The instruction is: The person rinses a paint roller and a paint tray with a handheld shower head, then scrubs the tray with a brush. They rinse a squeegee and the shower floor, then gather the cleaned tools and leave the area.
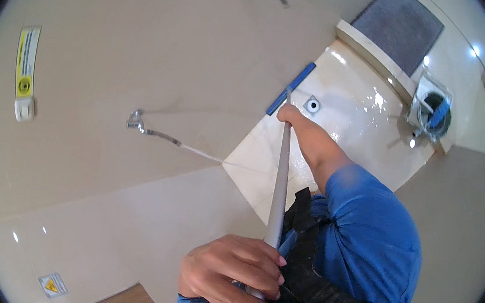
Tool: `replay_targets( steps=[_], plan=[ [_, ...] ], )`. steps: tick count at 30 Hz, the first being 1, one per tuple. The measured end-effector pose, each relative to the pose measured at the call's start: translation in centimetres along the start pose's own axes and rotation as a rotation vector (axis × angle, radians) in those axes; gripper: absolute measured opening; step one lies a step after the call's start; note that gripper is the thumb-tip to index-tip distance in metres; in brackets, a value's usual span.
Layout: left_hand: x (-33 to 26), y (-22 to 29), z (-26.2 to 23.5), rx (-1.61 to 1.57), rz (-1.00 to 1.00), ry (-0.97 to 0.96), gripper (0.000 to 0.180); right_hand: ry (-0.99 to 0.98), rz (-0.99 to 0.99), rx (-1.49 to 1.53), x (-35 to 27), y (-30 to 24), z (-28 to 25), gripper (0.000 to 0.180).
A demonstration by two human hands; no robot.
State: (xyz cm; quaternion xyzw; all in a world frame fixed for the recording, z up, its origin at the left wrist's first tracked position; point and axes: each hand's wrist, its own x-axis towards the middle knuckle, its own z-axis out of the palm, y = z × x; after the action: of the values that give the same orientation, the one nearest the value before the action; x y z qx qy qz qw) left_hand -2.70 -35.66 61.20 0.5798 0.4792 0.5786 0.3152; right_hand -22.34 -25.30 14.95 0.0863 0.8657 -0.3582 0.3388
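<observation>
A floor squeegee with a blue blade (278, 101) and a long pale grey pole (280, 185) runs from near my body out to the wet floor. My left hand (233, 272) is wrapped round the upper part of the pole, close to me. Farther down, near the blade, my right hand (287, 113) grips the same pole with the arm stretched out. The blade lies along the line where the beige wall meets the floor. Just right of it sits a square floor drain (312, 104) with a dark round middle.
A wall tap (135, 121) has a short hose (164, 137) with water streaming from it. Beyond a raised curb (376, 59) lies a grey mat (397, 29). At the far right stands a bucket (445, 126) with a blue item (439, 113) in it. The floor (368, 135) shines wet.
</observation>
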Motion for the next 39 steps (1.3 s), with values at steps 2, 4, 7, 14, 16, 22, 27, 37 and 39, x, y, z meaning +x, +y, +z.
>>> replay_targets(
  steps=[2, 4, 7, 14, 16, 22, 27, 37, 39],
  plan=[
    [1.4, -0.4, 1.4, -0.021, 0.003, -0.011, 0.019, -0.015, 0.109, 0.048, -0.5, 1.1, 0.5, 0.026],
    [2.7, -0.3, 2.5, -0.017, 0.001, -0.02, 0.018, 0.023, 0.079, 0.083, -1.1, 2.2, 1.1, 0.028],
    [4.2, 0.0, 3.6, 0.0, 0.036, -0.064, 0.017, -0.003, 0.042, 0.037, -2.6, 3.5, 1.9, 0.026],
    [3.2, 2.1, 5.4, -0.033, 0.178, -0.259, 0.019, 0.037, 0.145, 0.234, -8.2, 4.3, 4.8, 0.021],
    [2.1, 3.8, 5.3, -0.062, 0.137, -0.281, 0.017, 0.013, 0.047, 0.149, -9.3, 4.0, 6.1, 0.022],
    [-2.2, 7.3, 5.0, 0.009, 0.154, -0.112, 0.029, 0.101, 0.279, 0.651, -10.7, 1.8, 7.8, 0.023],
    [-6.1, 8.8, 4.3, 0.085, 0.151, 0.131, 0.032, 0.266, 0.385, 1.181, -10.3, 1.9, 5.4, 0.028],
    [-12.9, 4.0, -1.3, 0.07, 0.202, 0.834, 0.045, 0.598, 0.476, 1.636, -5.5, 7.0, 0.0, 0.025],
    [-13.6, 2.0, -2.0, 0.073, 0.215, 1.019, 0.05, 0.663, 0.519, 1.57, -3.7, 7.4, -0.8, 0.024]
  ],
)
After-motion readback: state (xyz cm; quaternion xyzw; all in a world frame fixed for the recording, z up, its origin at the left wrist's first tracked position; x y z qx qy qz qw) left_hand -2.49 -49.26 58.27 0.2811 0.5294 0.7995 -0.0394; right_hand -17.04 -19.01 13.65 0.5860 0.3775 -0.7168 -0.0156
